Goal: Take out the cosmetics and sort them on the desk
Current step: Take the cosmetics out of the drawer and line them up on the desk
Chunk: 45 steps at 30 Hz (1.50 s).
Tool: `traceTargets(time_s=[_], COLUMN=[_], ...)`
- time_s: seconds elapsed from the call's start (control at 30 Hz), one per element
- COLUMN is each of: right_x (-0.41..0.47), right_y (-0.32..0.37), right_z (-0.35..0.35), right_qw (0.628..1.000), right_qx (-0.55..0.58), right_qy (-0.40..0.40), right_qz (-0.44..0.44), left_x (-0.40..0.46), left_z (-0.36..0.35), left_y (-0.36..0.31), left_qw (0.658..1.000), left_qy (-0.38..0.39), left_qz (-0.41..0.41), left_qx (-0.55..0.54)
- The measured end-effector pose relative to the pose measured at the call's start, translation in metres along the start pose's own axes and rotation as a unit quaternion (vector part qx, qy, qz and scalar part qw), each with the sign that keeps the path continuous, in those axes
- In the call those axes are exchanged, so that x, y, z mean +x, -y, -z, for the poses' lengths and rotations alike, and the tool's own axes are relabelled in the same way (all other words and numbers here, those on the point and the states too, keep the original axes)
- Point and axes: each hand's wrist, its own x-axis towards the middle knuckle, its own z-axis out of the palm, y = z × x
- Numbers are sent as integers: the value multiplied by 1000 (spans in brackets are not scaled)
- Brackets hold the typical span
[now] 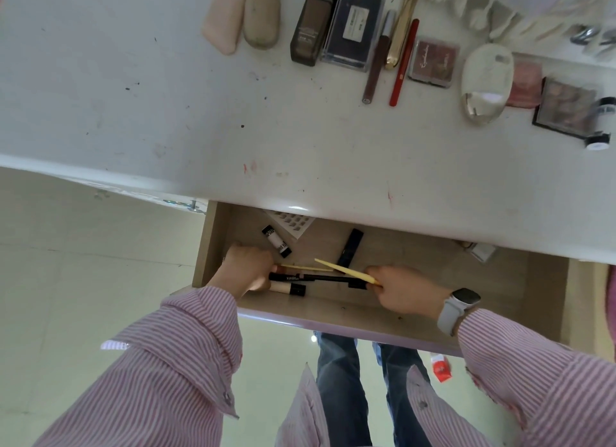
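Head view, looking down over an open drawer (pixel 213 243) under a white bench (pixel 166 96). L hand (pixel 248 268), at the drawer's left end, has fingers curled round several slim items at once: a black pen-type stick (pixel 296 277) w/ white lettering, a beige tube w/ black cap (pixel 289 288) just below it, and a thin yellow stick (pixel 308 267) above. R hand (pixel 401 290), w/ a grey-strapped watch (pixel 458 308) on the wrist, pinches the near end of a second yellow stick (pixel 343 271), which angles up and left over the black stick; whether this grip also holds the black stick's right end cannot be told. Loose on the drawer floor: a small black-and-white tube (pixel 276 241), a black tube (pixel 350 248), a card of false lashes (pixel 290 223) partly under the bench edge, and a pale object (pixel 480 250) at far right, too hidden to identify.

On the bench, along the far edge, cosmetics lie side by side: pink pouch (pixel 221 23), beige bottle (pixel 261 13), brown bottle (pixel 310 26), dark palette (pixel 355 26), brown pencil (pixel 375 66), gold tube (pixel 401 29), red pencil (pixel 403 63), blush compact (pixel 433 61), clear oval case (pixel 485 83), eyeshadow palette (pixel 565 105)
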Motion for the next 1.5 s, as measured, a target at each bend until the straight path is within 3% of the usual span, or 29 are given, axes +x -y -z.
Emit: traceTargets(time_s=[0.17,0.47,0.63,0.77,0.93,1.1,1.2,1.27,1.5], right_x=[-2,-11,-24,-43,-56,-52,-42,-32,40], right_y=[-2,-4,9,23,46,75,97,114,196], right_z=[-2,1,13,31,69,103,118,127,163], right_qw=[1000,999,994,980,944,909,895,882,824], right_qx=[19,47,100,158,234,325,365,407,525], right_qy=[0,-8,-30,-83,-185,-201,-202,-188,-197], right_qz=[-11,-1,41,87,144,168,159,147,80], left_x=[2,-24,-48,-80,-127,-153,-154,-150,-96], left_z=[6,-11,5,29,54,75,88,96,136], left_y=[-5,7,13,12,5,9,21,35,127], left_qw=[1000,990,964,907,839,668,580,570,614], left_qy=[26,-129,-251,-377,-451,-494,-502,-495,-480], left_qz=[5,-61,-83,-66,52,187,213,207,183], left_qx=[-10,-2,-43,-174,-299,-524,-605,-623,-599])
